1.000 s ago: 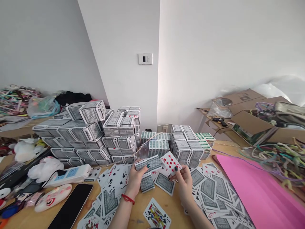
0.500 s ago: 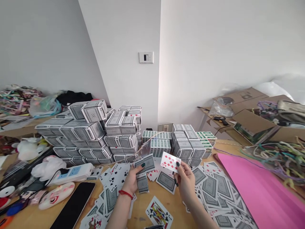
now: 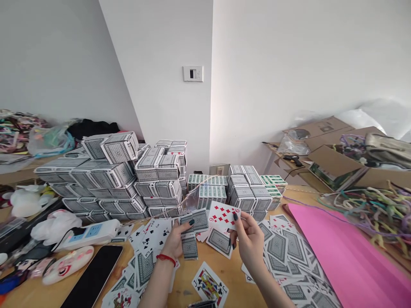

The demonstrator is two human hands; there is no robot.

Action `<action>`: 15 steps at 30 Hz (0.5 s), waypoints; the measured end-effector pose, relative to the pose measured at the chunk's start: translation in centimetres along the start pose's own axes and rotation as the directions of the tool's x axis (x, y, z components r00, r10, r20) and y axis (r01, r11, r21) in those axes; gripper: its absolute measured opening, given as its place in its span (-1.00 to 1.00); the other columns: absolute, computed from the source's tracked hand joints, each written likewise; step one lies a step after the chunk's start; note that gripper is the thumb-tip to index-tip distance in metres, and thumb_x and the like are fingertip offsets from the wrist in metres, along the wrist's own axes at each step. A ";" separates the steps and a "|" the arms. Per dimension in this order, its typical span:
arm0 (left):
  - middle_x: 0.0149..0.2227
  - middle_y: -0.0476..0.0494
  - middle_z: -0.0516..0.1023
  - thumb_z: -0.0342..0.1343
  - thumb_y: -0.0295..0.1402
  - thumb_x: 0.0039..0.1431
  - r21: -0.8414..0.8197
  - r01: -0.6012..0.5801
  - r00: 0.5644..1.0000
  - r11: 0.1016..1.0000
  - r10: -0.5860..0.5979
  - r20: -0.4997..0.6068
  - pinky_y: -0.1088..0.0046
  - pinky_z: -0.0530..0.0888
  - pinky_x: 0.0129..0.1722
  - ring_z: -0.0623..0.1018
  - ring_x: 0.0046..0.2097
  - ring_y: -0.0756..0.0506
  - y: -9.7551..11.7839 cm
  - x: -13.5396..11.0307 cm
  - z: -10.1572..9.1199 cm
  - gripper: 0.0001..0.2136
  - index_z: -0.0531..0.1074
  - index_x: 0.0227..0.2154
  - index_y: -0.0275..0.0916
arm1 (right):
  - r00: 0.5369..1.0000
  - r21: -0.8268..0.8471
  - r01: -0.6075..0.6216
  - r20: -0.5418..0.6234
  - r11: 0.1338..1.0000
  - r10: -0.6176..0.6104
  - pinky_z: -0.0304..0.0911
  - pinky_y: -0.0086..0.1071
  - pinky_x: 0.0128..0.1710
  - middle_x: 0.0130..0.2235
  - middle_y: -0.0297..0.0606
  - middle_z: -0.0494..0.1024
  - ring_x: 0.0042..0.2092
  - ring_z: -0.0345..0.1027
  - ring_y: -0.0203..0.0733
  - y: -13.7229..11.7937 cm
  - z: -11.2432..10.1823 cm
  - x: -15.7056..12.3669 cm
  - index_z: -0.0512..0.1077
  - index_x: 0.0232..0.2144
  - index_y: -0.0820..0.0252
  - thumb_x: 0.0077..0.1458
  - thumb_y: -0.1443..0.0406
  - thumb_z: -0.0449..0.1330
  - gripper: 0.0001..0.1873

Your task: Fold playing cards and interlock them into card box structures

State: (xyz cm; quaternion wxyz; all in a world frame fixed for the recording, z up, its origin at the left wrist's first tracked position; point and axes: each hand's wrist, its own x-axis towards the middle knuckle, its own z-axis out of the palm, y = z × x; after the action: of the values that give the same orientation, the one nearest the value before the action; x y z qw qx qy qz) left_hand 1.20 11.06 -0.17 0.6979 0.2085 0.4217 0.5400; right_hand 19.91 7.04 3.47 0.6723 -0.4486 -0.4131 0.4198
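Observation:
My left hand (image 3: 176,239), with a red string bracelet at the wrist, grips folded playing cards (image 3: 198,220) whose grey patterned backs show. One part of them hangs down below the thumb. Between the thumb and fingers of my right hand (image 3: 248,235) is a nine of diamonds card (image 3: 222,214), face toward me. It is held just right of the folded cards; whether they touch I cannot tell. Beneath my hands a face-down card (image 3: 219,243) and a jack of clubs (image 3: 210,284) lie on the wooden table (image 3: 184,273).
Stacked blocks of folded cards (image 3: 105,173) rise at the back left, with more blocks (image 3: 250,192) at the back right. Loose cards (image 3: 282,252) spread on both sides. A black phone (image 3: 93,276), a white power strip (image 3: 91,234), pink sheet (image 3: 324,252) and cardboard box (image 3: 337,164) surround the work area.
The view has shifted slightly, so most things appear a little further left. My right hand has brought the nine of diamonds slightly closer to the folded cards in my left.

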 end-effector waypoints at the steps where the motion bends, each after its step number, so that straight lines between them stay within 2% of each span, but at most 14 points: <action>1: -0.36 -0.19 0.60 0.25 -0.49 -0.26 0.002 -0.003 1.000 1.000 0.003 0.003 0.36 0.50 -0.42 0.58 -0.37 -0.17 0.0 0.0 0.0 -0.62 0.41 -0.26 -0.29 | 1.000 -0.006 0.003 -0.001 1.000 -0.003 0.06 -0.52 -0.79 -0.68 -0.49 0.34 -0.76 0.19 -0.39 -0.1 0.0 0.0 0.29 -0.29 0.21 0.02 0.05 0.14 -0.65; 8: -0.39 -0.17 0.59 0.24 -0.51 -0.23 0.012 0.016 1.000 1.000 -0.017 0.013 0.36 0.50 -0.44 0.58 -0.40 -0.16 -0.2 0.0 -0.1 -0.66 0.36 -0.29 -0.29 | 0.999 -0.103 0.032 0.040 0.994 -0.028 0.03 -0.53 -0.80 -0.69 -0.50 0.30 -0.76 0.19 -0.39 -0.1 0.0 -0.3 0.31 -0.30 0.21 0.04 0.03 0.10 -0.65; 12: -0.45 -0.10 0.57 0.23 -0.54 -0.22 0.000 0.006 0.999 1.000 -0.006 -0.041 0.39 0.50 -0.51 0.57 -0.45 -0.13 -0.3 0.2 -0.4 -0.65 0.32 -0.30 -0.26 | 0.998 -0.137 0.069 0.005 0.988 -0.069 0.14 -0.50 -0.75 -0.68 -0.50 0.28 -0.74 0.20 -0.37 -0.8 -0.2 -0.4 0.30 -0.27 0.21 0.09 0.07 0.07 -0.68; 15: -0.45 -0.10 0.57 0.23 -0.54 -0.22 -0.004 0.007 0.999 1.000 -0.007 -0.034 0.41 0.50 -0.53 0.57 -0.44 -0.14 -0.3 0.3 -0.5 -0.65 0.30 -0.30 -0.26 | 0.997 -0.152 0.079 0.025 0.985 -0.076 0.15 -0.50 -0.74 -0.68 -0.50 0.28 -0.73 0.21 -0.37 -1.0 -0.3 -0.4 0.31 -0.27 0.21 0.11 0.09 0.05 -0.70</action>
State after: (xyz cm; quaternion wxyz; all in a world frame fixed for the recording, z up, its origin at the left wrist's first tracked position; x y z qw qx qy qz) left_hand 1.00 11.15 -0.77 0.6930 0.1962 0.4332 0.5418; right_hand 20.23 6.33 4.23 0.6477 -0.4783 -0.4677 0.3646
